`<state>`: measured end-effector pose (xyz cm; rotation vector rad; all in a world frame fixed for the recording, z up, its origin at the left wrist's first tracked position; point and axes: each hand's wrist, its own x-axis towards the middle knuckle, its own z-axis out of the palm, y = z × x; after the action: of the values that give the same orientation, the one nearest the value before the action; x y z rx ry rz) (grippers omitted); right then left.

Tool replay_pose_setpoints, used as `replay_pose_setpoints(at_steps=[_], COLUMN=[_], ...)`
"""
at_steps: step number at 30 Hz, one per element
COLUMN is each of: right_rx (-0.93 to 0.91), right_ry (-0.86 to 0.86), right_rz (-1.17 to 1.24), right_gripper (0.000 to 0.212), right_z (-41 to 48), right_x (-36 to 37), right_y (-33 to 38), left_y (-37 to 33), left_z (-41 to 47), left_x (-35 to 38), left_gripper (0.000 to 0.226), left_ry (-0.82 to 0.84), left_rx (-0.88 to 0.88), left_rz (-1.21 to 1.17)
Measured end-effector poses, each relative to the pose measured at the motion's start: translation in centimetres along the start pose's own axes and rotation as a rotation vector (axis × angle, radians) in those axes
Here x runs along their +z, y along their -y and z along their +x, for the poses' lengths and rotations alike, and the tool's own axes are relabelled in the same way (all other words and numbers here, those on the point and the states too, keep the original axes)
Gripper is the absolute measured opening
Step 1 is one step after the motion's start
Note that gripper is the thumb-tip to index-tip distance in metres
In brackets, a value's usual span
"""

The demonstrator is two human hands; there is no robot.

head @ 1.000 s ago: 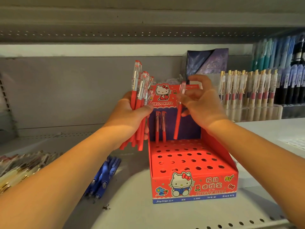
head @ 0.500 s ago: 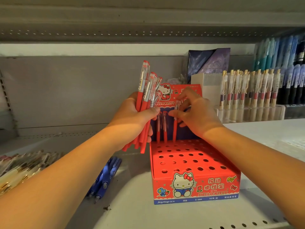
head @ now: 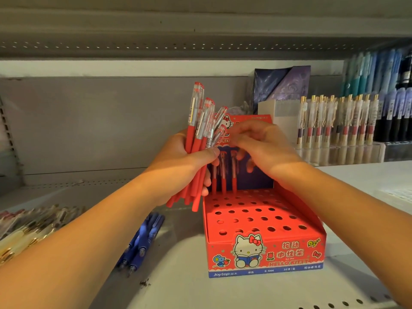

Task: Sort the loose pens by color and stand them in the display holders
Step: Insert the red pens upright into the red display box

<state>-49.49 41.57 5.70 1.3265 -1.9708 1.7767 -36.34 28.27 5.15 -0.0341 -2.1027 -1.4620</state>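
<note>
Head view: left hand [head: 178,161] clamps matte red pens [head: 191,136]; right hand [head: 267,148] pinches one clear cap [head: 219,133]; perforated cardboard holder [head: 289,253] at five o'clock.

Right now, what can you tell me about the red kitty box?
The red kitty box looks like cardboard, with a white cartoon cat reading a blue book on its front. Its sloped top has rows of round holes; three red pens stand at the back. It sits on the pale shelf. Before its tall back card, the left hand grips loose red pens; the right hand is beside them.
</note>
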Motion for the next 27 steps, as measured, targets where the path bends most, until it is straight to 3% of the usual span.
replay_pose_setpoints(at_steps=[2,10,16,20,27], right_rx=[0.042,0.097,0.127,0.053,-0.1], right_ry=[0.07,0.121,-0.096,-0.254,-0.225], right_rz=[0.249,0.433,0.597,0.507,-0.151], right_gripper=[0.011,0.009,0.012,0.019,0.04], right_z=[-0.4,-0.7,0.0,0.5,1.3], right_x=[0.4,0.9,0.0,-1.3,-1.7], right_y=[0.6,0.5,1.6,1.8,0.2], left_y=[0.0,0.0,0.5,0.9,0.9], left_z=[-0.1,-0.2,0.2,0.6,0.9], left_x=[0.0,0.4,-0.1,0.0,-0.1], left_gripper=[0.018,0.015,0.007,0.011,0.011], left_ry=[-0.003,0.067,0.03,-0.018,-0.102], left_rx=[-0.021,-0.063,-0.069,-0.057,-0.012], left_rz=[-0.003,-0.027,0.018,-0.002,-0.037])
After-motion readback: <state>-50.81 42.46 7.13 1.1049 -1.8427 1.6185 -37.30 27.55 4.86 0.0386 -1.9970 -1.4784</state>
